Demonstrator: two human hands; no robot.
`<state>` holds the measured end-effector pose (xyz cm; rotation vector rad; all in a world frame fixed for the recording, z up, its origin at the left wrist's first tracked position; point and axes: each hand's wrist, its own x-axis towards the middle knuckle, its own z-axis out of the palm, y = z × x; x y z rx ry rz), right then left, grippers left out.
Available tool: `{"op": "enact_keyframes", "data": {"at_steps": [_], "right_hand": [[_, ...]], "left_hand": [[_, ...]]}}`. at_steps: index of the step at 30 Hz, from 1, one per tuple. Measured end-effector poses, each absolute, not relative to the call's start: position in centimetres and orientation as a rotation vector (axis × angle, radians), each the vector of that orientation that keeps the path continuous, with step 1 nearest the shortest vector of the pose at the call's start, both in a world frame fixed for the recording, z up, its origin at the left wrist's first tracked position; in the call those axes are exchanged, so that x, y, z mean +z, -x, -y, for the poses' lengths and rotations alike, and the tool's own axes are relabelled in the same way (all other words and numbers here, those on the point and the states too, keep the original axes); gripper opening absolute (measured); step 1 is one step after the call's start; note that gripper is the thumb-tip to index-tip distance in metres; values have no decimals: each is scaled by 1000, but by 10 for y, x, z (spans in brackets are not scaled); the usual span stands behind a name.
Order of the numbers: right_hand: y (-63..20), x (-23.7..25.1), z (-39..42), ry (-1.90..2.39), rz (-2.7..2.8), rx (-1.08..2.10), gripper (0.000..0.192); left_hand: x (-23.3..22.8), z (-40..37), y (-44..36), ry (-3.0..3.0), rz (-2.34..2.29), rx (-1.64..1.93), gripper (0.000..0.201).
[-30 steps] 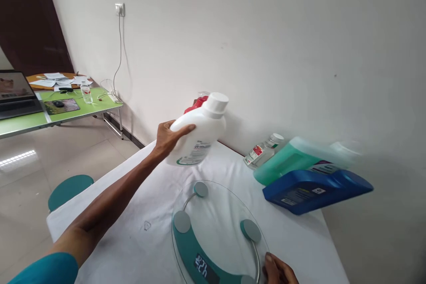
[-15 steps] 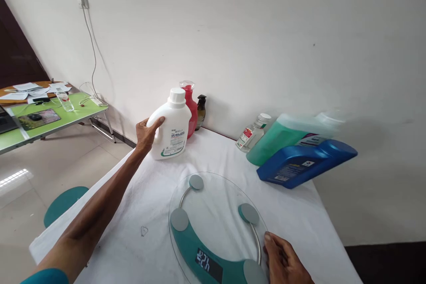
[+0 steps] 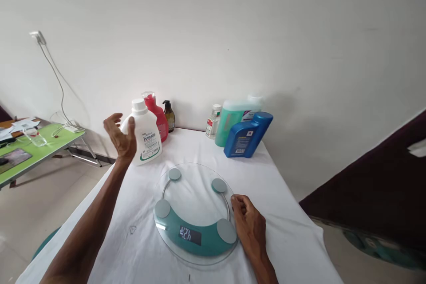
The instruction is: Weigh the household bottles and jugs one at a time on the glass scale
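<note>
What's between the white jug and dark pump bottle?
The red bottle, partly hidden by the white jug; the dark pump bottle stands just right of it in the head view.

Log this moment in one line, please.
left hand: open, near white bottle | right hand: fingers at edge of glass scale | bottle: standing on white cloth

A plain room, home or small office, hard to tell which: tiled floor (image 3: 71,175), bare wall (image 3: 213,31), a plugged-in socket (image 3: 37,37) at ten o'clock, papers (image 3: 25,124) and a mouse mat (image 3: 18,159) toward nine, a bathroom scale (image 3: 206,240) at six on a cloth-covered counter (image 3: 286,248).
</note>
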<state>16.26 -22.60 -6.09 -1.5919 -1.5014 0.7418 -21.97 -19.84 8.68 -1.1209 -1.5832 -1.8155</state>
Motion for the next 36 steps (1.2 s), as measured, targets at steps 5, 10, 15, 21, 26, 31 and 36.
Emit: {"op": "enact_keyframes", "data": {"at_steps": [5, 10, 15, 21, 26, 31, 36], "right_hand": [[-165, -66, 225, 1529, 1504, 714, 50], [-165, -71, 226, 1497, 1474, 724, 55], [-165, -81, 225, 1512, 1420, 713, 65], [-165, -95, 227, 1544, 1377, 740, 62], [-166, -95, 227, 1581, 1374, 742, 61], [-165, -81, 226, 1593, 1382, 743, 64], [-164, -73, 223, 1590, 1411, 762, 57]], "left_hand": [[95, 148, 121, 1808, 1520, -1832, 26], [72, 36, 63, 2099, 2099, -1623, 37], [44, -52, 35, 2129, 2352, -1457, 76], [22, -100, 26, 2196, 2382, -1510, 82], [15, -113, 18, 2176, 2363, -1539, 58], [14, -103, 25, 1987, 2371, -1592, 50], [36, -56, 69, 2008, 2210, -1678, 38]]}}
